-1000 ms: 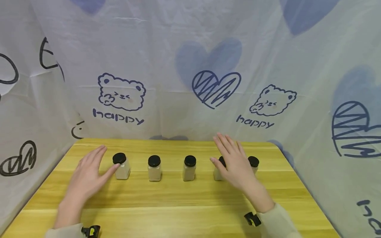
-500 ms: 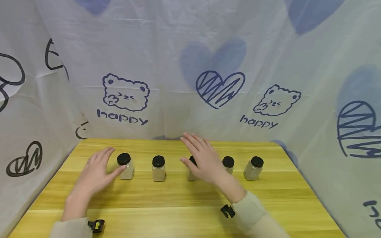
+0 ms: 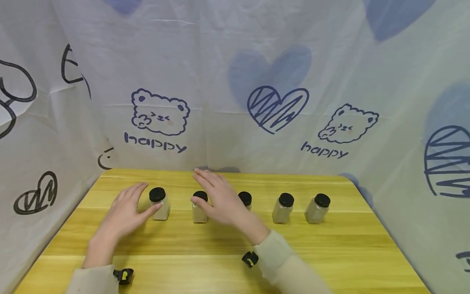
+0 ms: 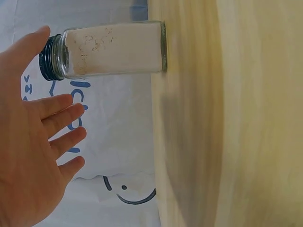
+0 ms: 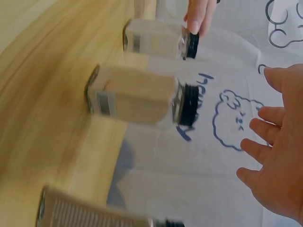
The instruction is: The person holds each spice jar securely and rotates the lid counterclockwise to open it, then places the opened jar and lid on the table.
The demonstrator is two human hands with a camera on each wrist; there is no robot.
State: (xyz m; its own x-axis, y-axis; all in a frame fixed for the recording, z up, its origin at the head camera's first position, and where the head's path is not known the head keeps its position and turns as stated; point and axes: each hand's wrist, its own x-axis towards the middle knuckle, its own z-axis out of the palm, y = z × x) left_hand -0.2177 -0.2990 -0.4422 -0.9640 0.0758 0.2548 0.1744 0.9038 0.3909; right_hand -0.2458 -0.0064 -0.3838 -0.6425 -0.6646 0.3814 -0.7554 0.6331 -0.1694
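Observation:
Several square glass jars with black lids and pale powder inside stand upright in a row on the wooden table. My left hand (image 3: 123, 214) is spread beside the leftmost jar (image 3: 161, 209); in the left wrist view its thumb reaches that jar's black lid (image 4: 49, 59), and whether it touches cannot be told. My right hand (image 3: 222, 200) hovers with extended fingers over the second jar (image 3: 199, 214) and partly covers the third jar (image 3: 245, 199). In the right wrist view a gap shows between this hand (image 5: 279, 151) and the second jar (image 5: 137, 97). Neither hand holds anything.
Farther right stand a fourth jar (image 3: 282, 209) and a fifth jar (image 3: 317, 209), the latter leaning in view. A white cloth (image 3: 220, 139) with hearts and bears hangs behind the wooden table (image 3: 205, 269) and along its sides. A black wrist mount (image 3: 250, 259) sits by the right sleeve.
My right hand has swept left along the row, from over the two rightmost jars, past the third, to the second. The left hand stays by the leftmost jar. The view has shifted slightly.

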